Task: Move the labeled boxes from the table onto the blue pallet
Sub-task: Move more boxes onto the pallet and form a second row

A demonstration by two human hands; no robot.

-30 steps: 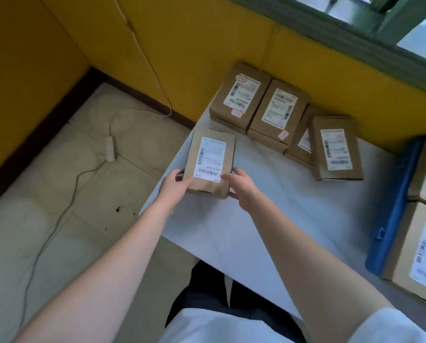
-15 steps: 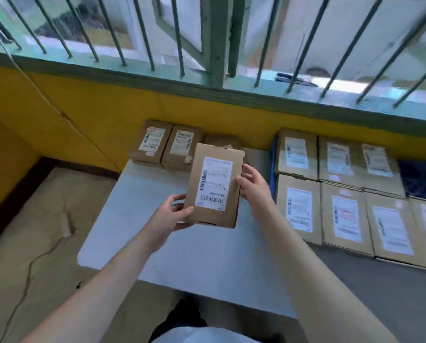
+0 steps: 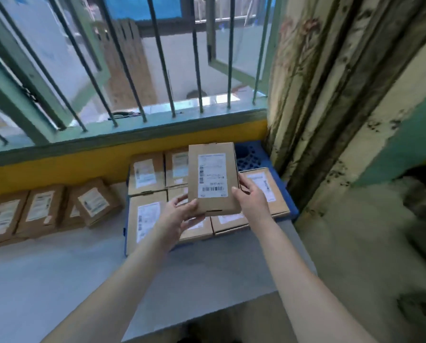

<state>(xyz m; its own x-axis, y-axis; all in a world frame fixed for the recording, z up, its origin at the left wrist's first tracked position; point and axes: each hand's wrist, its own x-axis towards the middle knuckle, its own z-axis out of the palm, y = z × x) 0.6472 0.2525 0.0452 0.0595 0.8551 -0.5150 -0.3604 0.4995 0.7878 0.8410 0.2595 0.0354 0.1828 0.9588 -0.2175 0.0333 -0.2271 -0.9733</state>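
Observation:
I hold a brown cardboard box with a white barcode label (image 3: 213, 178) up in the air with both hands, over the boxes lying on the blue pallet (image 3: 250, 154). My left hand (image 3: 179, 216) grips its lower left corner and my right hand (image 3: 250, 198) grips its right edge. Several labeled boxes (image 3: 145, 216) lie flat on the pallet beneath it, partly hidden by the held box. Three more labeled boxes (image 3: 42, 209) lie on the white table (image 3: 58, 276) at the left, against the yellow wall.
A barred window with a green frame (image 3: 137, 125) runs along the wall behind the table. A stained curtain (image 3: 330, 95) hangs at the right, close to the pallet's right end. The table's front edge (image 3: 207, 315) is near my body.
The box has been carried to the right, from over the table to above the pallet's boxes. My view has swung right, bringing the curtain in.

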